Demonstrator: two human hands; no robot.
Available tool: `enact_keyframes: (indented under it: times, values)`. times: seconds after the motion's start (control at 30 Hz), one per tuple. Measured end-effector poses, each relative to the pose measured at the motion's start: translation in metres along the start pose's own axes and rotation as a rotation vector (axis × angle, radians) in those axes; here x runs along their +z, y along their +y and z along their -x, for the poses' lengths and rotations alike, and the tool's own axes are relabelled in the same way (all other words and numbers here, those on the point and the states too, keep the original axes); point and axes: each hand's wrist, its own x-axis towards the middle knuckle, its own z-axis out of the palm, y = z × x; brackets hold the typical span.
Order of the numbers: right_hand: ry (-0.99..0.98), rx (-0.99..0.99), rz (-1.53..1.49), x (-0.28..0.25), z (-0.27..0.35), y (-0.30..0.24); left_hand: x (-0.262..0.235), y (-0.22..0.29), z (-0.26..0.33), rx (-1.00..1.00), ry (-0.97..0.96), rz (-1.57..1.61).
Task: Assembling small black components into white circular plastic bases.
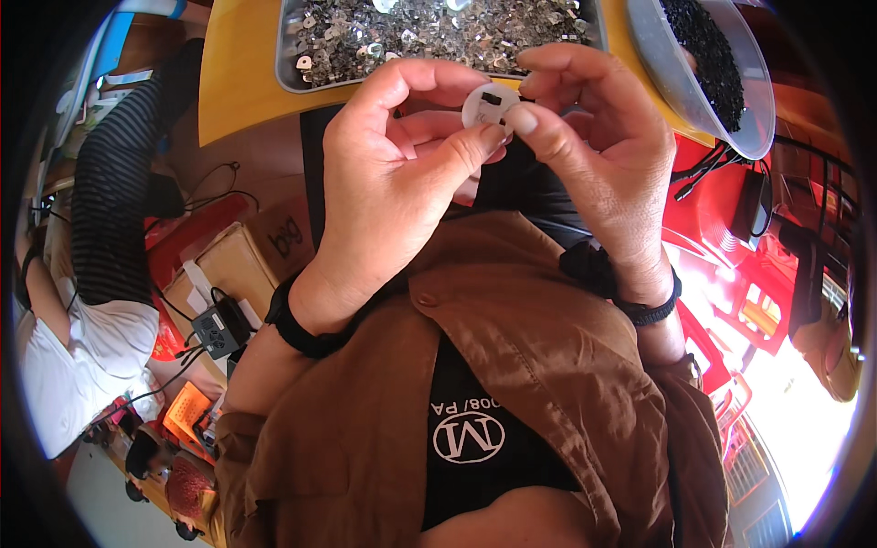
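A small white round disc with a dark rectangular mark or slot is held up in front of the tray. My left hand pinches it between thumb and fingers. My right hand meets its right edge, thumb tip at the disc and fingers curled. A tiny black piece shows between the right thumb and index finger; its shape is too small to make out. Behind my hands, a grey metal tray holds a heap of small shiny metal parts.
A clear plastic bowl of small black parts stands at the right on the yellow tabletop. Black cables hang below it. At left are a cardboard box, a black power adapter and another person's striped sleeve.
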Motion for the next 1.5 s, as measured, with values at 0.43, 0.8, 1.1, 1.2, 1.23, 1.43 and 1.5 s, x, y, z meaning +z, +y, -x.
enact_keyframes:
  times: [0.43,0.8,1.1,1.2,1.23,1.43,1.5]
  values:
    - [-0.027,0.181,-0.246,0.000,0.003,-0.006,-0.002,0.002,0.003,0.107,-0.022,-0.074]
    - [-0.087,0.283,-0.328,-0.001,0.004,-0.017,0.002,0.001,0.003,0.229,0.013,-0.129]
    - [-0.054,0.230,-0.248,0.001,-0.002,-0.005,0.006,-0.002,-0.002,0.323,0.056,-0.212]
    - [-0.011,0.137,-0.249,0.003,0.000,0.000,0.007,0.001,-0.001,0.200,0.078,-0.109]
    - [-0.004,0.100,-0.185,0.003,0.000,-0.002,0.006,0.000,-0.001,0.205,0.074,-0.123]
    - [0.063,-0.083,0.112,0.009,0.004,-0.010,0.005,-0.002,0.002,0.314,0.078,-0.255]
    - [0.079,-0.094,0.147,0.011,0.005,-0.014,0.005,-0.001,0.002,0.369,0.089,-0.334]
